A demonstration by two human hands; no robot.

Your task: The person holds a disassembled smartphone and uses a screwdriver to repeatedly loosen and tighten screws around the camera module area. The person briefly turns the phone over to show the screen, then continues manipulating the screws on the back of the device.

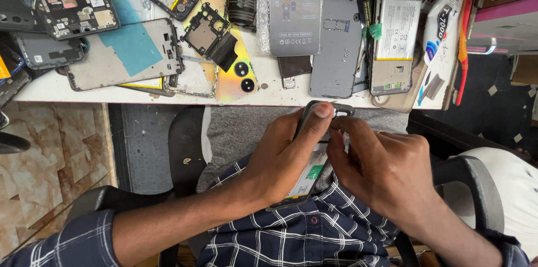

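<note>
Over my lap I hold an opened smartphone (311, 173), its back off and a pale battery with a green tab showing. My left hand (283, 157) wraps around its left side, the thumb pressed on the dark top edge of the frame. My right hand (381, 171) grips the right side, with the fingertips pinching at the top corner near the camera cutout. Most of the phone is hidden under both hands.
The white workbench (269, 96) ahead is crowded with phone parts: a grey back cover (336, 48), an open phone with a battery (395, 42), a shiny gold back panel (238, 70), a panel with blue film (126, 51), a dark cylinder (241, 0). A chair armrest (476, 180) is at my right.
</note>
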